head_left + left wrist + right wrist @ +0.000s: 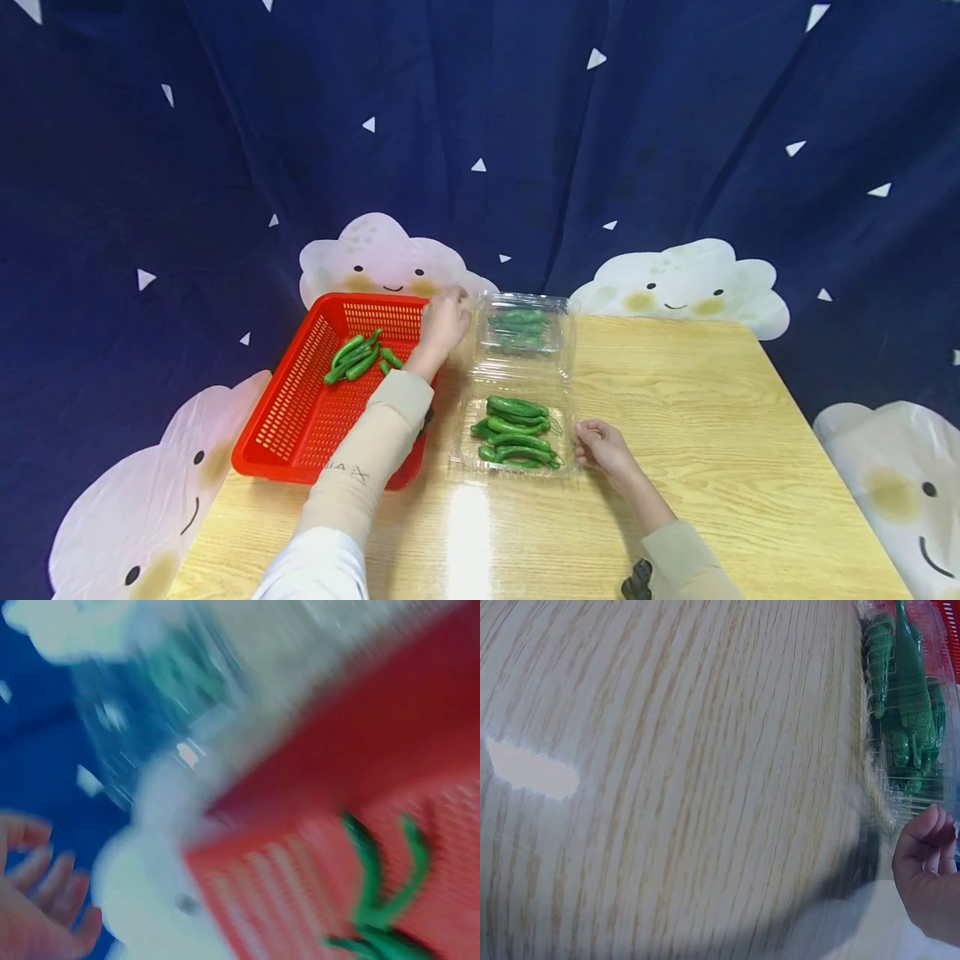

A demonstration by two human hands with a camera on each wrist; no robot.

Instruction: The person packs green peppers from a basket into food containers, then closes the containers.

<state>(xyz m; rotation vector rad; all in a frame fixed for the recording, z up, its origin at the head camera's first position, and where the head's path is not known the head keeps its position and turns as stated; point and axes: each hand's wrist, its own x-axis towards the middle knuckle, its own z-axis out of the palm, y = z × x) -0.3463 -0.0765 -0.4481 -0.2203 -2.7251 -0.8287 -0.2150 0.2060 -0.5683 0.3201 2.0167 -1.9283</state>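
A clear plastic clamshell container [465,442] lies open on the table, with several green chili peppers [517,423] in its base. My right hand [603,446] pinches the base's right edge between thumb and fingers; the right wrist view shows the fingers [922,829] curled at that edge. Above the far right corner of the red basket [258,442], beside the raised lid [517,362], is my left hand [444,318]. Its fingers look loosely bent with nothing between them in the blurred left wrist view. More green peppers [386,915] lie in the basket.
Green shapes [521,321] show through the clear plastic at the back; I cannot tell whether they are peppers behind the lid or a reflection. The wooden table [675,400] extends to the right. A dark blue curtain [480,83] with cloud figures hangs behind.
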